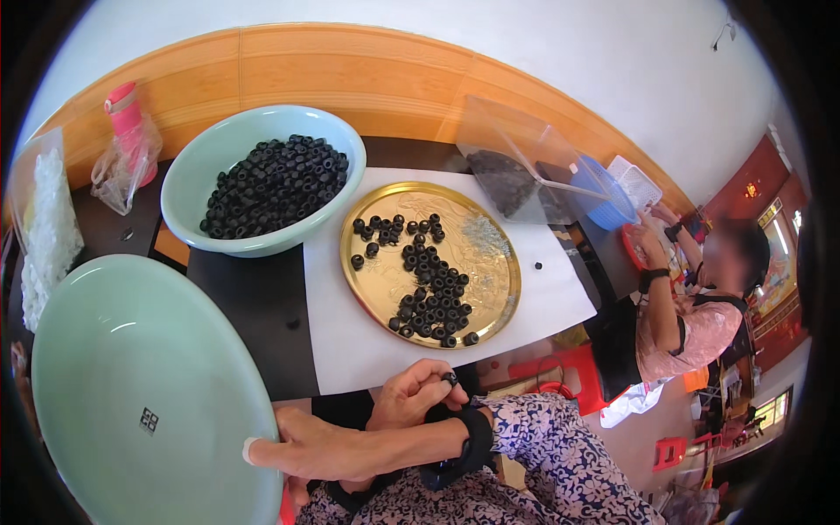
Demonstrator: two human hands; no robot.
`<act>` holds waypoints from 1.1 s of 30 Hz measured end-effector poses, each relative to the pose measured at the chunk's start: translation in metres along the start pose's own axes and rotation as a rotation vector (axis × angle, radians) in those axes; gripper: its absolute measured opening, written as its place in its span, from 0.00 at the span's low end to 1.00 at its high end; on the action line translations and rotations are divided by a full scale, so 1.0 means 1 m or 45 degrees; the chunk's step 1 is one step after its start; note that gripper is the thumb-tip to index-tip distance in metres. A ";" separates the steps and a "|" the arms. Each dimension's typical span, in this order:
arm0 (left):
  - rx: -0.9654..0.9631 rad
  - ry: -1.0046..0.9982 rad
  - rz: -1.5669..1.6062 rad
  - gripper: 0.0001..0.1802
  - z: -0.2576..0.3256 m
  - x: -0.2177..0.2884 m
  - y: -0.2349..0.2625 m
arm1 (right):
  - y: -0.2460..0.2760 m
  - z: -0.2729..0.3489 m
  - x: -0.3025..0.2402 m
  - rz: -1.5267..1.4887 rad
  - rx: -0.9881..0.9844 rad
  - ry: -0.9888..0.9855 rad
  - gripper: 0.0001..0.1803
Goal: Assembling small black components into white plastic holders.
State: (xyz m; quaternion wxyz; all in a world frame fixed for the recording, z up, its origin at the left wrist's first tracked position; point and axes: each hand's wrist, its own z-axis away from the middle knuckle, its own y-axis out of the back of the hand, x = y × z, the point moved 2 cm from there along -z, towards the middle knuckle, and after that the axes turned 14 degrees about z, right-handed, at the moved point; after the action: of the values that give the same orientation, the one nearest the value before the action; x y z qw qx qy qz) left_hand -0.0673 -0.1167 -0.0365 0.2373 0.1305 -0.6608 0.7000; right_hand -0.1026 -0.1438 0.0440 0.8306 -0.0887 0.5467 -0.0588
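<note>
My arms are crossed. My right hand [319,442] reaches to the left and grips the rim of a pale green basin [131,350], its thumb, with a whitish wrap at the tip, over the edge; the basin is tilted and nothing shows inside. My left hand [416,395] is closed near the table's front edge, with a small black ring-shaped piece [450,379] at its fingertips. Just beyond it lies a round gold tray [367,302] with many similar black pieces [433,293] and a patch of small silvery bits [484,236].
Another green basin [188,188], heaped with black pieces, stands behind on the table. A white sheet [328,350] lies beneath the tray, one loose piece on it. Back right are a clear plastic box [525,149] and blue basket [604,192]. A co-worker [700,324] works at right; a pink bottle [127,122] stands far left.
</note>
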 end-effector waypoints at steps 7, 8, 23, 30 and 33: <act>-0.025 0.008 0.101 0.14 0.003 0.008 0.008 | 0.002 -0.012 -0.010 -0.056 -0.038 0.015 0.27; -0.054 -0.012 0.143 0.13 0.003 0.009 0.008 | 0.002 -0.014 -0.009 -0.057 -0.013 -0.006 0.27; -0.136 -0.143 0.337 0.10 0.000 0.015 0.013 | 0.011 -0.043 -0.003 0.030 0.026 -0.131 0.27; -0.097 -0.108 0.349 0.10 -0.002 0.017 0.010 | 0.006 -0.043 -0.013 -0.157 -0.033 0.187 0.33; -0.021 -0.113 0.290 0.11 -0.004 0.014 0.012 | 0.006 -0.038 -0.016 -0.140 0.034 0.071 0.36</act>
State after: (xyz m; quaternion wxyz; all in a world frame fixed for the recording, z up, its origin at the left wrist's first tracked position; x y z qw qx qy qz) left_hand -0.0842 -0.1106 -0.0404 0.1279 0.0836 -0.6869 0.7105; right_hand -0.1442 -0.1380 0.0422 0.8116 -0.1060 0.5632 -0.1140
